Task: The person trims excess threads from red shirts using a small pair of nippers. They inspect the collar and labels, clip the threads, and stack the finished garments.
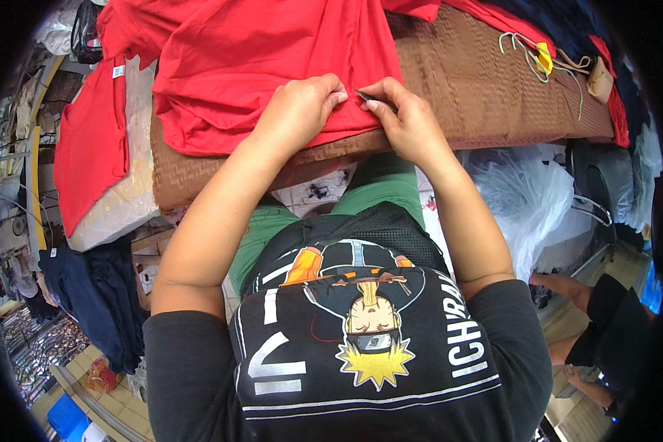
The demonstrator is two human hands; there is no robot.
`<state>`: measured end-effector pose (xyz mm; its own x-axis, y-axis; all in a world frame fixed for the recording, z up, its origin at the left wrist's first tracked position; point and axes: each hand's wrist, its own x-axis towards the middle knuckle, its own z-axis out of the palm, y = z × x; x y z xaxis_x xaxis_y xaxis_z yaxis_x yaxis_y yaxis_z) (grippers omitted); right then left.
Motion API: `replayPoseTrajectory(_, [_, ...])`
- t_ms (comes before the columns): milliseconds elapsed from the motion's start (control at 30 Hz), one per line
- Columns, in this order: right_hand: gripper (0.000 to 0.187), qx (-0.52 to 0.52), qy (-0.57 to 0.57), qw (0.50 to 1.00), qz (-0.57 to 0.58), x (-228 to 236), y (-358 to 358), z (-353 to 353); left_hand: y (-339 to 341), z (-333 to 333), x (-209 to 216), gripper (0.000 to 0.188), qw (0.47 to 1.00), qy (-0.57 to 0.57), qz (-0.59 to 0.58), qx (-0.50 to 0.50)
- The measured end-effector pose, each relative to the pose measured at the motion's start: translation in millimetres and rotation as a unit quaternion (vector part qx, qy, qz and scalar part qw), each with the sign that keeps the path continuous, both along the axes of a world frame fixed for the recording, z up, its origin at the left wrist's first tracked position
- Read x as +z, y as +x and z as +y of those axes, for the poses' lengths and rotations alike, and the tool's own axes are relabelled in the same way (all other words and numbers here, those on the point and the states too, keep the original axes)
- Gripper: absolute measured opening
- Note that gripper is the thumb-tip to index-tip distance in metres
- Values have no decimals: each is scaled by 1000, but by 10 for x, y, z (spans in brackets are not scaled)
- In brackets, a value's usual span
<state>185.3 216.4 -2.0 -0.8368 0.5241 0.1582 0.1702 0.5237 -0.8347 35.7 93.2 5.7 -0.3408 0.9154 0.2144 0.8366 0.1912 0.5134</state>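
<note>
Cloth, red, creased — pointed tool, perhaps metal.

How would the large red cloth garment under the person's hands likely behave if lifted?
The large red cloth garment likely flops and sags, as its fabric lies in loose folds. It may trail across the brown patterned cloth cover, since it spreads widely over it.

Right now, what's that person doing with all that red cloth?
A person in a black printed T-shirt is handling a red garment that lies rumpled on a brown patterned cover. The right hand holds a small dark pointed tool over the garment. Close by, the left hand has its thumb and fingertips pinched together; what's between them is too small to tell.
</note>
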Motion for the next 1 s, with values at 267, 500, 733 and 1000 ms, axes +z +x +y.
replayPoseTrajectory(267, [17,19,-29,999,-2,20,22,43,-132,89,108,14,990,-47,-122,-45])
replayPoseTrajectory(500, [20,46,29,998,-31,94,10,44,-124,101,127,15,992,-54,-105,-47])
replayPoseTrajectory(733, [20,78,76,992,-61,119,-60,70,-93,107,150,17,994,-72,-81,-32])
replayPoseTrajectory(1000, [20,49,138,989,-30,396,156,153,-144,-401,900,39,956,-287,-21,-61])
